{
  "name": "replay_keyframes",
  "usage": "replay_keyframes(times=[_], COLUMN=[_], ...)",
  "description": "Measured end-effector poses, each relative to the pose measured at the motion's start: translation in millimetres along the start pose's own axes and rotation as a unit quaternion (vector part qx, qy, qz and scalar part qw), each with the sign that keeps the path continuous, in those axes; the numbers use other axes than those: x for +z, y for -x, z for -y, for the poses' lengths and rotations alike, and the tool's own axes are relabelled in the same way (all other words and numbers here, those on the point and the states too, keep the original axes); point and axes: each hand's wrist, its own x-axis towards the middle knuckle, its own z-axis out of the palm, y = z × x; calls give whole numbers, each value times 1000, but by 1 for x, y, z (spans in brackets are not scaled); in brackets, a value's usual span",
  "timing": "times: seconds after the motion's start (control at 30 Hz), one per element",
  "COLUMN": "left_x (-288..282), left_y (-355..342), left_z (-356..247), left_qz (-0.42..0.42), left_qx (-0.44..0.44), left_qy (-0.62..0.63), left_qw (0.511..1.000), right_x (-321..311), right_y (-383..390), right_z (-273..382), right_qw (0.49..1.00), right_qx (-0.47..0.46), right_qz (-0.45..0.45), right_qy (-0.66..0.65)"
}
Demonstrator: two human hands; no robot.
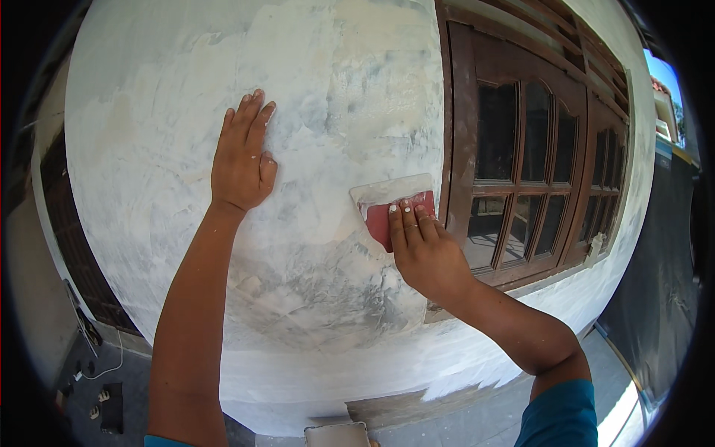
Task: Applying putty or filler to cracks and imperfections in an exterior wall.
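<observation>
In my right hand (428,253) is a red putty scraper (378,226), its wide pale edge lying against the wall beside the window frame. Whitish paste smears the scraper's face, and white specks dot my fingertips. My left hand (244,160) rests palm-down on the wall (298,179), fingers stretched upward and thumb bent, holding nothing. The wall carries uneven white and grey filler; a rougher, darker patch (313,290) lies below the scraper. The underside of the scraper is hidden.
Just right of my right hand stands a brown wooden window (514,160) with glass panes. A pale container (337,434) sits at the wall's foot. At lower left lie a white cable (112,366) and sandals (99,402) on dark floor. Dark sheeting (655,283) hangs far right.
</observation>
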Motion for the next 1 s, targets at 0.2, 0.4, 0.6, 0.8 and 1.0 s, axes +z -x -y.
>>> replay_keyframes(times=[0.2,0.4,0.6,0.8,1.0], left_x=[-1,0,-2,-1,1], left_y=[1,-4,-1,1,-2], left_z=[1,-2,1,2,-1], left_qz=[8,4,7,4,-5], left_qx=[-6,2,-3,-8,1], left_qy=[2,2,-2,4,17], left_qw=[1000,1000,1000,1000,1000], right_x=[-33,35,23,-49,-28], right_y=[-98,-131,-38,-37,-120], right_z=[-70,-81,22,-3,-104], right_qw=[987,976,998,991,986], right_qx=[92,65,-32,24,124], right_qz=[-133,-132,-16,65,-109], right_qy=[22,158,60,-118,34])
